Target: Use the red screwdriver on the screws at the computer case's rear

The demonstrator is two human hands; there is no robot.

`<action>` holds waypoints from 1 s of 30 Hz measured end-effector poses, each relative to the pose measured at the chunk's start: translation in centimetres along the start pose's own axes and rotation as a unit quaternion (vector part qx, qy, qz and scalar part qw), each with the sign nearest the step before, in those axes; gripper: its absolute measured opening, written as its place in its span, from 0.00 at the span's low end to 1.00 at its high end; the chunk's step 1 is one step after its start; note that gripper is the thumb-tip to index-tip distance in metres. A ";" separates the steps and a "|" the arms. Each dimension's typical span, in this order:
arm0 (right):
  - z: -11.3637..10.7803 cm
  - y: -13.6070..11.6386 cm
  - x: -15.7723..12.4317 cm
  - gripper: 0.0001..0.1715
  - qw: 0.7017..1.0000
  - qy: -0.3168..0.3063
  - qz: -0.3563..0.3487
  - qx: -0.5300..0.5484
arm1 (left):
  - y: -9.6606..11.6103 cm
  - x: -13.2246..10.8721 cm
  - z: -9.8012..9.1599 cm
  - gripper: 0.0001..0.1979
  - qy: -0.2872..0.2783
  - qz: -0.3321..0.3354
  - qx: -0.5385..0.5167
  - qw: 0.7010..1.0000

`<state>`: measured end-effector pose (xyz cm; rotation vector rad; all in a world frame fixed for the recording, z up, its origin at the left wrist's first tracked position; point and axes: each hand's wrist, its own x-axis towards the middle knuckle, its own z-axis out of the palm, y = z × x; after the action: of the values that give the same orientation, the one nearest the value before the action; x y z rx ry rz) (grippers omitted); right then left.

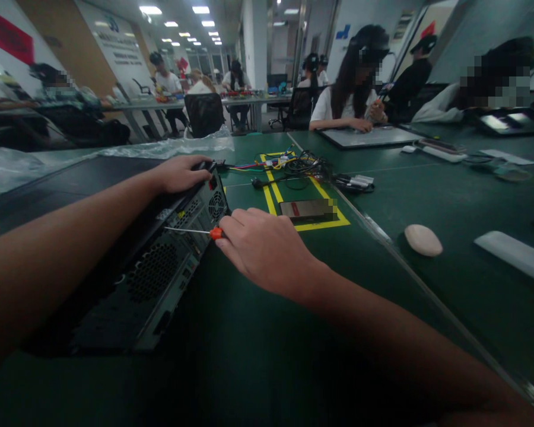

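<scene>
A black desktop computer case (84, 193) lies on the table at the left, its grey metal back panel with vents and ports turned toward me. My left hand (182, 174) grips the far corner of the case, thumb and fingers bent over its edge. My right hand (264, 249) is closed around a screwdriver (216, 233) with an orange handle. Its thin shaft points left, and the tip is at the upper edge of the back panel. Whether the tip sits on a screw, I cannot tell. Most of the handle is hidden in my fist.
Beyond the case lie tangled cables (309, 163) and a dark flat box (307, 209) by yellow tape (323, 226). A pale rounded object (422, 239) and a white bar (516, 255) are at right. Clear plastic wrap (204, 141) lies behind the case. Several people sit farther back.
</scene>
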<state>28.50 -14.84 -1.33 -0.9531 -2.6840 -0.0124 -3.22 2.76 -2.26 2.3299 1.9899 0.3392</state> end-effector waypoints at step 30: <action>0.9 0.5 -0.4 0.16 0.997 0.024 -0.063 0.030 | 1.2 -0.9 -0.4 0.48 -0.028 0.023 -0.011 0.999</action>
<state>28.85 -14.57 -2.35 -0.7551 -2.6796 0.0180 -2.23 1.60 -1.77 2.3467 1.9011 0.2929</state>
